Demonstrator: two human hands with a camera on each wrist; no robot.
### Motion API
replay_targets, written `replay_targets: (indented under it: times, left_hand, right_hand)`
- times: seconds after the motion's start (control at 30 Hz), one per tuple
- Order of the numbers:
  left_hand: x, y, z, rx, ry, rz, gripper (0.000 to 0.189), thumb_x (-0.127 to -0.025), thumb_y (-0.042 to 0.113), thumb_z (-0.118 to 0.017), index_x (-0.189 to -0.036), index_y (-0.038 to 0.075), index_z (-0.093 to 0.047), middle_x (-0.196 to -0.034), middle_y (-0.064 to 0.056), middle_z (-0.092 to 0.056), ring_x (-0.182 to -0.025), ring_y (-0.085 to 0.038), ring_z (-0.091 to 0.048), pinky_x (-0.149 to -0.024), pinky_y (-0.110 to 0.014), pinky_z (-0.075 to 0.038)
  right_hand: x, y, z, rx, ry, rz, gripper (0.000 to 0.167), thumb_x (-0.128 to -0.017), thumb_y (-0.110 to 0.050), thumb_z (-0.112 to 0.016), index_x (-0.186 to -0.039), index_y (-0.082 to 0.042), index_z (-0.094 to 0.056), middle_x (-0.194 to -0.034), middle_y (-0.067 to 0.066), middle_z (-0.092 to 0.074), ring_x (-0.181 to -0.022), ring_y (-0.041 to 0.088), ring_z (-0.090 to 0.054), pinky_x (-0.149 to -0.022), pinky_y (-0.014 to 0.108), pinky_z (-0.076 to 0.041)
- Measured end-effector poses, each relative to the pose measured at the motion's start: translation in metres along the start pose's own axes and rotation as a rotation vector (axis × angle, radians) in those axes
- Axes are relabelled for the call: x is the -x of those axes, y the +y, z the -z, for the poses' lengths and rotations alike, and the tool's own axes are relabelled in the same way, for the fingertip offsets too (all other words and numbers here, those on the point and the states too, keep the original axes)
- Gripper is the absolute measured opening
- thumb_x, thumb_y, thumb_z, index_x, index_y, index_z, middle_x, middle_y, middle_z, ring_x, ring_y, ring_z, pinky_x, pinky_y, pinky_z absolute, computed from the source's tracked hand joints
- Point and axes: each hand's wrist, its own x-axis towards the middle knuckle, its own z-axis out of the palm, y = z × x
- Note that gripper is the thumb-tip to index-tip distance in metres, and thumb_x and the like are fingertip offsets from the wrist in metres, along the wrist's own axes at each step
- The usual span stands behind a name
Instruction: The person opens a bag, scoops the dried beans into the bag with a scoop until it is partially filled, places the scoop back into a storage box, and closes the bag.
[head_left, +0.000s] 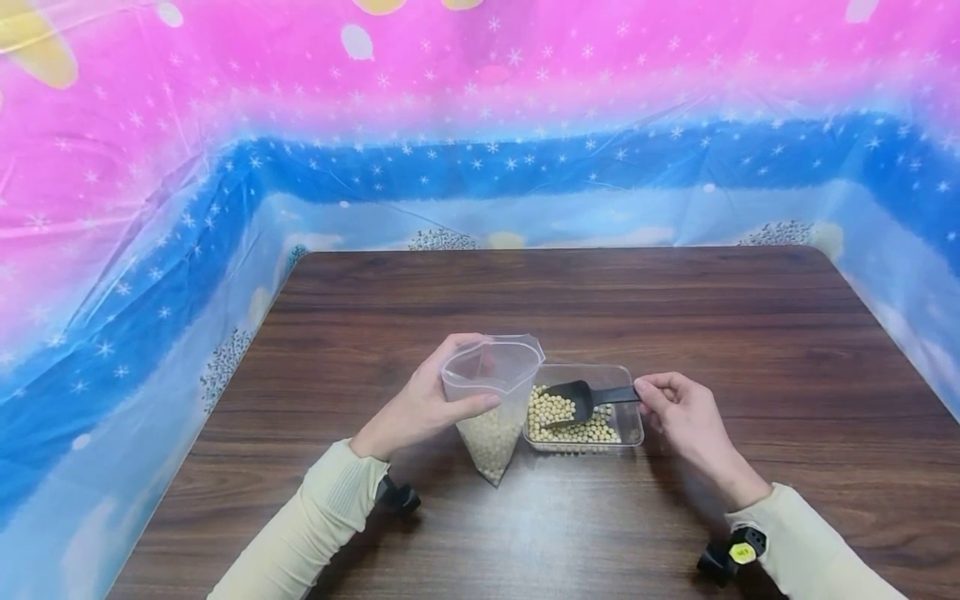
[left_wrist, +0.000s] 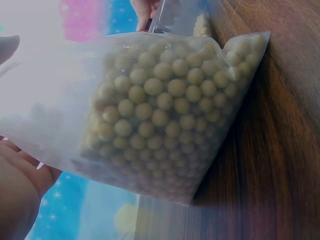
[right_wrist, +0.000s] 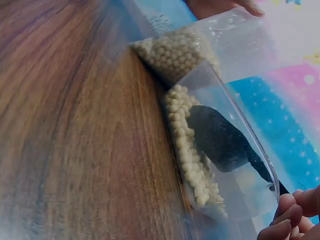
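My left hand (head_left: 420,404) grips a clear plastic zip bag (head_left: 491,400) round its upper part. The bag's mouth gapes, and pale round beans (left_wrist: 160,100) fill its lower half, down to a corner at the table. Just right of it stands a clear plastic tub (head_left: 633,437) with a layer of similar beans (head_left: 592,432). My right hand (head_left: 690,425) pinches the handle end of a black scoop (head_left: 577,400) at the tub's right rim. The scoop's head lies inside the tub, with beans in it and around it. Through the tub wall the scoop (right_wrist: 220,140) shows in the right wrist view.
A dark wood-grain table (head_left: 525,300) carries the bag and tub. Pink and blue patterned cloth (head_left: 480,167) hangs behind the table and along its sides. Each wrist bears a small black camera, the left camera (head_left: 397,496) near the table surface.
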Motion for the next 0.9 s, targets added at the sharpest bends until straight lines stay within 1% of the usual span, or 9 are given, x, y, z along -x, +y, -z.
replay_targets:
  times: [0.13, 0.27, 0.4, 0.47, 0.6, 0.77, 0.9]
  left_hand:
    - [0.0, 0.0, 0.0, 0.002, 0.002, -0.004, 0.06, -0.085, 0.013, -0.076, -0.136, 0.021, -0.045, -0.127, -0.005, -0.057, -0.113, -0.021, -0.058, -0.089, -0.041, -0.053]
    - [0.001, 0.0, 0.0, 0.0, 0.006, -0.003, 0.059, -0.085, 0.011, -0.076, -0.135, 0.021, -0.045, -0.128, -0.005, -0.056, -0.114, -0.021, -0.058, -0.089, -0.041, -0.053]
    - [0.001, 0.0, 0.0, -0.001, 0.007, -0.001, 0.059, -0.085, 0.011, -0.076, -0.135, 0.021, -0.046, -0.129, -0.004, -0.055, -0.113, -0.021, -0.058, -0.089, -0.041, -0.053]
    - [0.001, -0.001, 0.0, 0.0, 0.006, -0.001, 0.059, -0.085, 0.012, -0.076, -0.135, 0.021, -0.046, -0.13, -0.003, -0.055, -0.112, -0.021, -0.058, -0.089, -0.041, -0.053]
    - [0.0, -0.001, 0.0, -0.003, 0.004, -0.009, 0.06, -0.085, 0.012, -0.076, -0.135, 0.022, -0.045, -0.131, -0.002, -0.054, -0.112, -0.021, -0.058, -0.088, -0.041, -0.053]
    - [-0.001, -0.002, 0.0, -0.018, 0.002, -0.019, 0.06, -0.085, 0.011, -0.076, -0.135, 0.021, -0.045, -0.13, -0.003, -0.055, -0.112, -0.02, -0.058, -0.089, -0.041, -0.053]
    - [-0.001, -0.003, 0.0, -0.026, 0.002, -0.024, 0.059, -0.085, 0.013, -0.076, -0.135, 0.021, -0.046, -0.127, -0.004, -0.056, -0.112, -0.02, -0.059, -0.089, -0.041, -0.052]
  right_hand:
    - [-0.003, 0.004, 0.002, -0.136, -0.012, -0.074, 0.033, -0.1, -0.017, -0.056, -0.114, 0.012, -0.052, -0.071, -0.002, -0.06, -0.06, 0.006, -0.051, -0.052, 0.02, -0.045]
    - [-0.005, 0.008, 0.006, -0.28, -0.064, -0.123, 0.034, -0.101, -0.017, -0.053, -0.117, 0.012, -0.047, -0.073, -0.003, -0.057, -0.062, 0.005, -0.048, -0.055, 0.018, -0.044]
    - [-0.005, 0.008, 0.013, -0.438, -0.115, -0.159, 0.029, -0.1, -0.019, -0.055, -0.114, 0.006, -0.048, -0.075, -0.001, -0.056, -0.064, 0.006, -0.047, -0.056, 0.018, -0.043]
    - [-0.005, 0.005, 0.017, -0.492, -0.129, -0.162, 0.027, -0.1, -0.021, -0.056, -0.111, 0.002, -0.049, -0.076, -0.001, -0.056, -0.064, 0.006, -0.047, -0.056, 0.018, -0.044]
    - [-0.004, -0.008, 0.027, -0.594, -0.14, -0.125, 0.023, -0.098, -0.023, -0.059, -0.106, -0.002, -0.054, -0.077, -0.001, -0.058, -0.066, 0.006, -0.049, -0.057, 0.019, -0.044]
    - [-0.002, -0.036, 0.04, -0.746, -0.145, -0.03, 0.016, -0.096, -0.018, -0.062, -0.1, -0.003, -0.061, -0.078, 0.001, -0.06, -0.066, 0.007, -0.052, -0.056, 0.02, -0.045]
    - [0.001, -0.061, 0.045, -0.787, -0.157, 0.058, 0.015, -0.095, -0.015, -0.062, -0.102, -0.001, -0.063, -0.08, 0.002, -0.061, -0.067, 0.008, -0.054, -0.055, 0.019, -0.046]
